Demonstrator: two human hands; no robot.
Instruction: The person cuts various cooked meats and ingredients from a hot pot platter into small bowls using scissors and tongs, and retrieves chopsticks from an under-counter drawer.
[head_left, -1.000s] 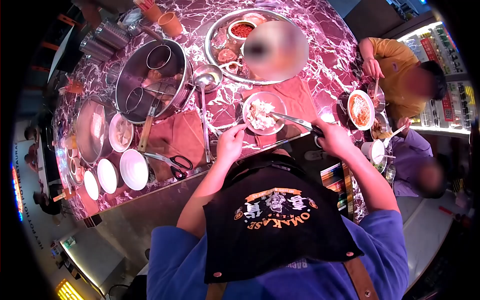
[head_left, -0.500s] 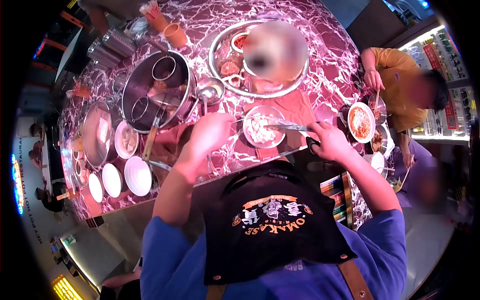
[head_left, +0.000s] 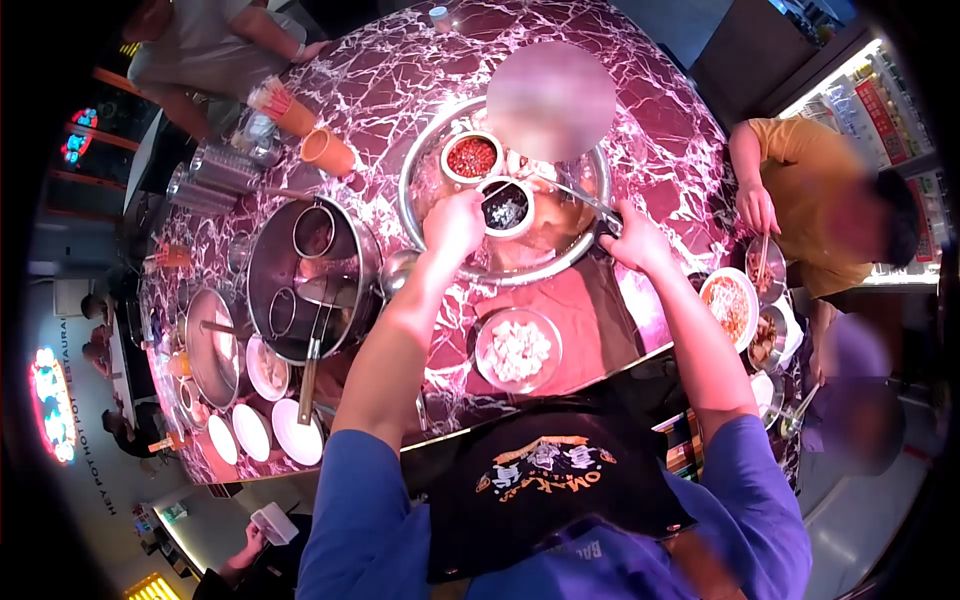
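My right hand (head_left: 635, 240) is closed on the dark handles of a pair of scissors (head_left: 592, 204), whose blades point up and left over the big round metal tray (head_left: 500, 277). Closed too, my left hand (head_left: 455, 225) has its fingertips at the left rim of a small bowl of dark sauce (head_left: 508, 208) with white bits in it; what they grip is hidden. Behind that stands a bowl of chopped red chili (head_left: 471, 157). A clear bowl of white chopped pieces (head_left: 518, 350) sits on a brown cloth (head_left: 590, 330) nearer my apron.
Left of my arm stands a deep pot (head_left: 265, 290) with strainers and a wooden-handled utensil (head_left: 308, 385). A ladle (head_left: 400, 275) lies beside it. White bowls (head_left: 297, 432) line the near left edge. At right, a person in orange (head_left: 800, 190) works by a noodle bowl (head_left: 730, 305).
Both my hands have moved forward, from the bowl of white pieces to the metal tray, with the scissors still in my right hand. A person in grey now shows at the upper left.
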